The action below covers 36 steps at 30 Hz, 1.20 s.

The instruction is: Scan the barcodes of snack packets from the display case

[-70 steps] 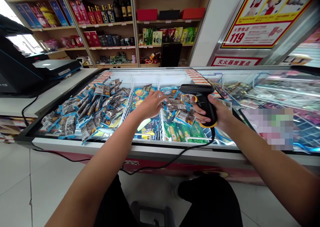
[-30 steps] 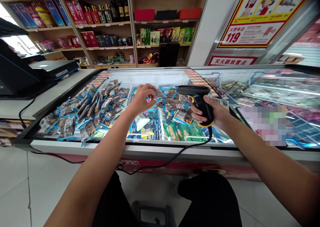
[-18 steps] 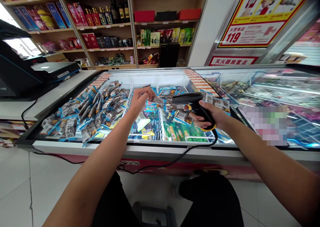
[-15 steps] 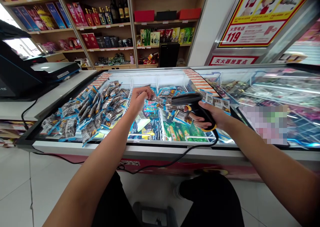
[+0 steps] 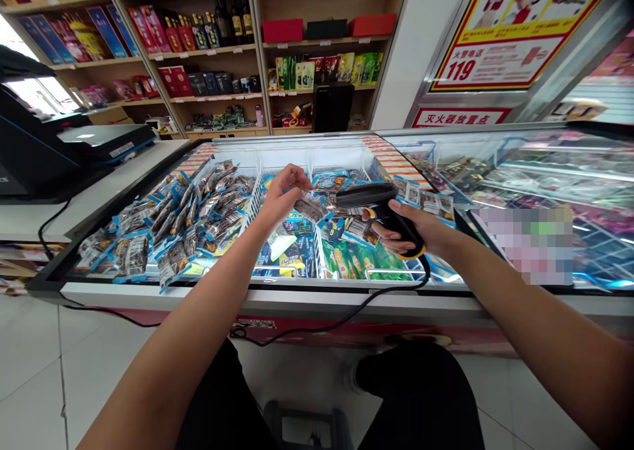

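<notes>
My right hand (image 5: 401,228) grips a black and yellow barcode scanner (image 5: 369,199) by its handle, its head turned left toward a small snack packet (image 5: 313,207). This packet is clear and blue with dark contents and sits just below and right of my left hand (image 5: 284,192). The left thumb and curled fingers are apart, with a gap between them. Whether a fingertip still touches the packet is hard to see. On the left of the chest freezer (image 5: 163,290), a big heap of similar packets (image 5: 198,205) rests on the glass. More packets lie under the scanner.
Through the glass, wire baskets hold green packs (image 5: 359,262) and blue and yellow packs (image 5: 292,258). The scanner's black cable (image 5: 341,326) hangs along the freezer front. A counter with a dark machine (image 5: 30,133) stands at left. Shelves (image 5: 208,50) of goods line the back.
My left hand has risen slightly and its fingers have parted from the packet, which is now lower beneath them. The right hand and scanner have barely moved.
</notes>
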Available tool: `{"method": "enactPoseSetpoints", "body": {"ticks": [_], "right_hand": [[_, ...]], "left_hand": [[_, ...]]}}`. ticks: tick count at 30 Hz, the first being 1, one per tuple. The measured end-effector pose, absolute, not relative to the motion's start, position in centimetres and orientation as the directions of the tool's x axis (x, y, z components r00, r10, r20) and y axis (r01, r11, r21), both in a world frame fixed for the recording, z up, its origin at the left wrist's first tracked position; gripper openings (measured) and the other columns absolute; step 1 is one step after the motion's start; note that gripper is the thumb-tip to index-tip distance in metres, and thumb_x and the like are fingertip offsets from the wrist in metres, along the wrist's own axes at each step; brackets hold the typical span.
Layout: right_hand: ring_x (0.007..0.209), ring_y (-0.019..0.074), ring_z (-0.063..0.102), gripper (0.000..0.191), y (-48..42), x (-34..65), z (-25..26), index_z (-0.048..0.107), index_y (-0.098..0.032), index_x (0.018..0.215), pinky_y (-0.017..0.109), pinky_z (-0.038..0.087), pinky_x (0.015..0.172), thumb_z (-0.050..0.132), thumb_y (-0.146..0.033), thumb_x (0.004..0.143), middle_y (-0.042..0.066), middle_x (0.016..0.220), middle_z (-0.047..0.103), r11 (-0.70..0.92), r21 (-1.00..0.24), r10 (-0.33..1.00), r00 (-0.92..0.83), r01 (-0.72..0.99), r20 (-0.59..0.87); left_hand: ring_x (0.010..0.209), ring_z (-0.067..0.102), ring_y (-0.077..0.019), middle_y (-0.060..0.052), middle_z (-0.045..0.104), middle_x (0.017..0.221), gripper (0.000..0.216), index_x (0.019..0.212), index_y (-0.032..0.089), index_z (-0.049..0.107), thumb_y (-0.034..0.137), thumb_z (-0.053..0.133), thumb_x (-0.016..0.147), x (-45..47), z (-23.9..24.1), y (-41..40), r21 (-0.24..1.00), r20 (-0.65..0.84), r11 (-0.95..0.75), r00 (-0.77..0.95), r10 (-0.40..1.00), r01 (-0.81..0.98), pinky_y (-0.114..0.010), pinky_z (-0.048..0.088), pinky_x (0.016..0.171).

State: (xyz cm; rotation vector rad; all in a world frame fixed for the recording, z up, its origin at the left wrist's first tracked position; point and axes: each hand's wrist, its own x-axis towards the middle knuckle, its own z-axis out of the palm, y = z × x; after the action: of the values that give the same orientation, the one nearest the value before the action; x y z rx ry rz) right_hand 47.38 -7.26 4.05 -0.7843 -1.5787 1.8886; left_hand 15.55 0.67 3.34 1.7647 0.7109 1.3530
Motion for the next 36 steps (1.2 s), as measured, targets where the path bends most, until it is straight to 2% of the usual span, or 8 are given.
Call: {"method": "enactPoseSetpoints", "body": {"ticks": [5, 10, 16, 23, 27, 36], "right_hand": [[0.039, 0.0084, 0.03, 0.059, -7.5, 47.3, 3.9, 0.06, -0.022, 0.101, 0.026, 0.019, 0.039, 0.072, -0.079, 0.101, -0.007, 0.063, 0.048, -0.152, -0.988, 0.734, -0.671, -0.01, -0.106], [0.04, 0.0067, 0.035, 0.063, -7.6, 47.5, 3.6, 0.066, -0.018, 0.112, 0.023, 0.021, 0.04, 0.076, -0.079, 0.099, -0.007, 0.066, 0.051, -0.154, -0.988, 0.77, -0.627, -0.001, -0.119], [0.04, 0.0064, 0.035, 0.064, -7.5, 47.6, 3.5, 0.065, -0.018, 0.114, 0.023, 0.021, 0.04, 0.078, -0.078, 0.098, -0.007, 0.065, 0.051, -0.176, -0.984, 0.755, -0.644, -0.017, -0.124], [0.039, 0.0063, 0.034, 0.061, -7.4, 47.8, 3.3, 0.064, -0.019, 0.114, 0.023, 0.02, 0.039, 0.074, -0.078, 0.1, -0.007, 0.066, 0.052, -0.198, -0.98, 0.726, -0.674, -0.022, -0.132], [0.039, 0.006, 0.031, 0.062, -7.4, 47.8, 3.2, 0.064, -0.019, 0.114, 0.023, 0.018, 0.039, 0.074, -0.078, 0.101, -0.008, 0.064, 0.05, -0.209, -0.977, 0.714, -0.689, -0.039, -0.126], [0.039, 0.0058, 0.029, 0.061, -7.4, 48.0, 3.3, 0.063, -0.019, 0.113, 0.023, 0.018, 0.039, 0.073, -0.078, 0.102, -0.008, 0.065, 0.05, -0.233, -0.97, 0.71, -0.694, -0.069, -0.121]], "left_hand": [[0.092, 0.068, -0.0207, -0.005, 0.073, 0.098, 0.03, 0.091, 0.027, 0.043, 0.017, 0.054, 0.065, 15.4, 2.8, 1.7, 0.836, 0.529, -0.549, 0.258, 0.808, 0.006, -0.042, 0.057, 0.09], [0.087, 0.067, -0.0199, -0.005, 0.073, 0.094, 0.03, 0.087, 0.026, 0.044, 0.015, 0.053, 0.059, 15.1, 2.9, 2.0, 0.823, 0.563, -0.563, 0.257, 0.786, -0.079, -0.04, 0.054, 0.085], [0.088, 0.068, -0.0208, -0.005, 0.073, 0.09, 0.03, 0.083, 0.025, 0.046, 0.016, 0.053, 0.056, 15.2, 3.2, 1.5, 0.852, 0.523, -0.514, 0.216, 0.824, -0.103, -0.034, 0.048, 0.073], [0.088, 0.067, -0.0205, -0.005, 0.07, 0.088, 0.029, 0.082, 0.025, 0.046, 0.016, 0.054, 0.056, 15.3, 3.6, 1.2, 0.85, 0.527, -0.519, 0.185, 0.83, -0.095, -0.033, 0.046, 0.071], [0.085, 0.066, -0.0206, -0.005, 0.068, 0.086, 0.027, 0.08, 0.025, 0.045, 0.017, 0.055, 0.056, 15.4, 3.8, 1.3, 0.844, 0.536, -0.527, 0.147, 0.831, -0.099, -0.031, 0.041, 0.064], [0.086, 0.065, -0.0209, -0.005, 0.069, 0.085, 0.027, 0.079, 0.025, 0.047, 0.012, 0.055, 0.057, 15.4, 4.2, 0.8, 0.843, 0.536, -0.534, 0.162, 0.828, -0.058, -0.034, 0.051, 0.073]]}}
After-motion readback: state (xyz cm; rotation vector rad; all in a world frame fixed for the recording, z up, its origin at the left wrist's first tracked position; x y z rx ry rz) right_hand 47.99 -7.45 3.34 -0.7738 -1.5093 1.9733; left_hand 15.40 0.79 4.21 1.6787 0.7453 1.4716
